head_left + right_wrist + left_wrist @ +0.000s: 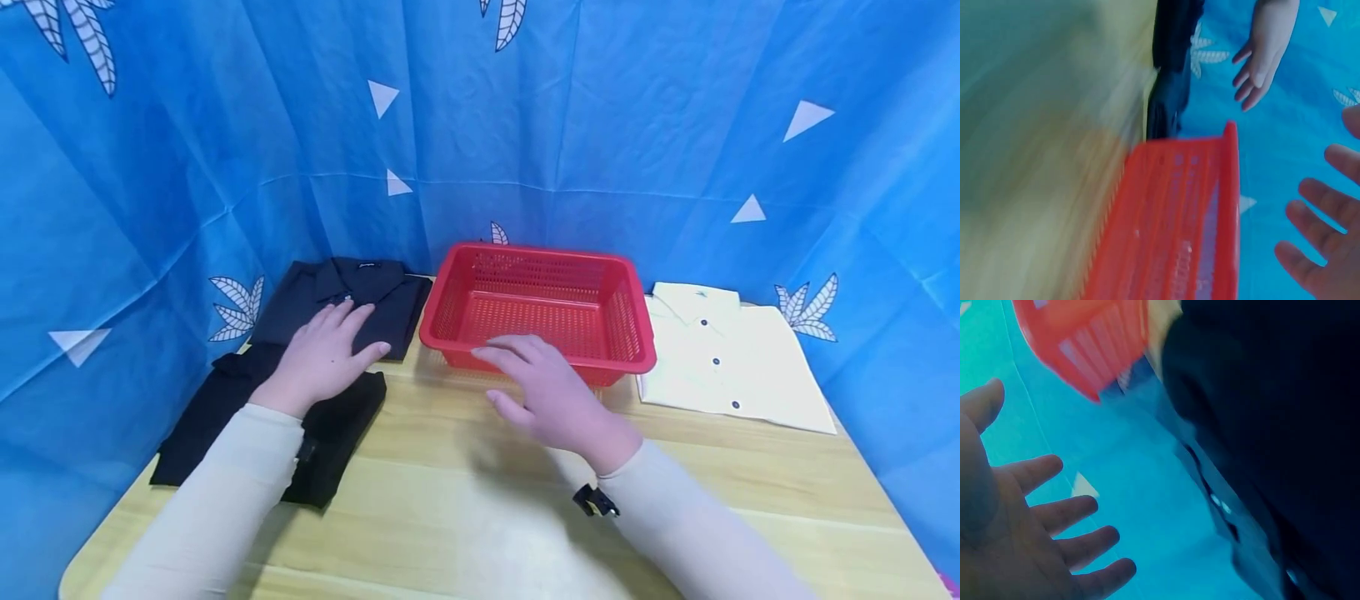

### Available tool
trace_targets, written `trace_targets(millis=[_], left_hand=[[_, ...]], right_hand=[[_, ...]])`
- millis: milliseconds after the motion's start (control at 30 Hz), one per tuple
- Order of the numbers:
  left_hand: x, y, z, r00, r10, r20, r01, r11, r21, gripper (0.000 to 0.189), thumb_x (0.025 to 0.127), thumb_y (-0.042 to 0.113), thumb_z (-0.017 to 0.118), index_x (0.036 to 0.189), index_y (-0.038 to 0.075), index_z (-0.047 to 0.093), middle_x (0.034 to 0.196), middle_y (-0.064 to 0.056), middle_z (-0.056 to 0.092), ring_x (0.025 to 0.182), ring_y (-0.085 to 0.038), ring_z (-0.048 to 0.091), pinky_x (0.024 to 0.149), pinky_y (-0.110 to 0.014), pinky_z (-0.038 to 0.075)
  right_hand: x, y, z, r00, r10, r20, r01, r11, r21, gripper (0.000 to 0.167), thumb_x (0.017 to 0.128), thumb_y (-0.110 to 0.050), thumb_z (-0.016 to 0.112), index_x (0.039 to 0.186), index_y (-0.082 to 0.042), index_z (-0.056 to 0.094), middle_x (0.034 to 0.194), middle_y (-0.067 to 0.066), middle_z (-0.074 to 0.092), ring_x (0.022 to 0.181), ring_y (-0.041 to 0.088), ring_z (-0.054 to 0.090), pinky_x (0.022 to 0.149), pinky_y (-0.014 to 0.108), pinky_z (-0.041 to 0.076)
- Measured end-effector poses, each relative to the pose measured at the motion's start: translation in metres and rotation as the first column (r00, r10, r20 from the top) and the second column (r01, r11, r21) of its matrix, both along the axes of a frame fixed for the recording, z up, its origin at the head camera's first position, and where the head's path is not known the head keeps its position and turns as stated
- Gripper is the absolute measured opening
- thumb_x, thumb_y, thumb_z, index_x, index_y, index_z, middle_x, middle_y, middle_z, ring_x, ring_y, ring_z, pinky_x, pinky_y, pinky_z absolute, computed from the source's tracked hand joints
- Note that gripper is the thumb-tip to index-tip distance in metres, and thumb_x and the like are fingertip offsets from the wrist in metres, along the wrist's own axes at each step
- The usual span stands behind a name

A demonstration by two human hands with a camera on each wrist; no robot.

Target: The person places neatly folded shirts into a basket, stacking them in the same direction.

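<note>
My left hand (322, 354) hovers over two dark folded garments with its fingers spread, holding nothing. Beyond it lies a folded navy collared shirt (288, 304); nearer is a folded black garment (202, 417). In the left wrist view the left hand (1029, 519) shows an empty palm beside the dark cloth (1285, 425). My right hand (551, 396) is in front of a red plastic basket (540, 362), fingers relaxed and nothing in them. The right wrist view has the right hand (1329, 225) apart from the basket wall (1166, 219). No garment shows inside the basket.
A folded white buttoned shirt (735, 358) lies right of the basket. Everything rests on a light wooden table (450, 517). A blue patterned curtain (487, 125) hangs behind and along both sides. A small black clip (596, 502) is on the right sleeve.
</note>
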State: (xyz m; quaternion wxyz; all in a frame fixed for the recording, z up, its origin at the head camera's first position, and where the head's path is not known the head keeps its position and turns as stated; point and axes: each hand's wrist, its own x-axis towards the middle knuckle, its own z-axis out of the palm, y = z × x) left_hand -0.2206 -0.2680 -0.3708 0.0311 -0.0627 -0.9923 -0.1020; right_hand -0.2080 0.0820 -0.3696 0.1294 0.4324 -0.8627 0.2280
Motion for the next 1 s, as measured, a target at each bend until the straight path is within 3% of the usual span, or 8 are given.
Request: trace_targets(millis=[233, 467, 733, 1000], left_hand=[[0.005, -0.048, -0.013, 0.987, 0.105, 0.119, -0.107, 0.994, 0.011, 0.096, 0.096, 0.076, 0.033, 0.159, 0.005, 0.028, 0.159, -0.033, 0.021, 0.143, -0.057, 0.018, 0.108, -0.077, 0.017], [0.017, -0.083, -0.023, 0.968, 0.170, 0.185, -0.175, 0.985, 0.011, 0.097, 0.097, 0.075, 0.033, 0.157, -0.001, 0.026, 0.156, -0.041, 0.018, 0.138, -0.063, 0.018, 0.105, -0.079, 0.017], [0.034, -0.110, -0.014, 0.942, 0.217, 0.256, -0.234, 0.972, 0.038, 0.101, 0.097, 0.075, 0.032, 0.157, -0.005, 0.019, 0.153, -0.046, 0.012, 0.134, -0.068, 0.017, 0.101, -0.082, 0.019], [0.045, -0.145, -0.004, 0.917, 0.248, 0.312, -0.278, 0.959, 0.055, 0.104, 0.099, 0.072, 0.031, 0.153, -0.015, 0.013, 0.149, -0.049, 0.011, 0.132, -0.070, 0.014, 0.101, -0.082, 0.018]], right_hand=[[-0.003, -0.037, -0.015, 0.976, 0.077, 0.205, -0.071, 0.997, -0.038, 0.051, 0.097, -0.034, 0.064, 0.146, -0.024, 0.053, 0.139, -0.010, 0.053, 0.128, 0.010, 0.047, 0.107, 0.038, 0.044], [0.000, -0.060, -0.024, 0.947, 0.055, 0.317, -0.054, 0.998, -0.013, 0.052, 0.096, -0.035, 0.066, 0.146, -0.025, 0.053, 0.140, -0.007, 0.053, 0.123, 0.014, 0.053, 0.101, 0.038, 0.049], [0.002, -0.081, -0.037, 0.915, 0.046, 0.400, -0.055, 0.998, 0.011, 0.047, 0.099, -0.034, 0.059, 0.145, -0.022, 0.054, 0.128, -0.004, 0.061, 0.107, 0.015, 0.064, 0.087, 0.031, 0.054], [0.003, -0.088, -0.045, 0.894, 0.076, 0.442, -0.098, 0.995, 0.025, 0.045, 0.100, -0.032, 0.059, 0.143, -0.018, 0.056, 0.129, 0.001, 0.064, 0.109, 0.013, 0.063, 0.091, 0.029, 0.052]])
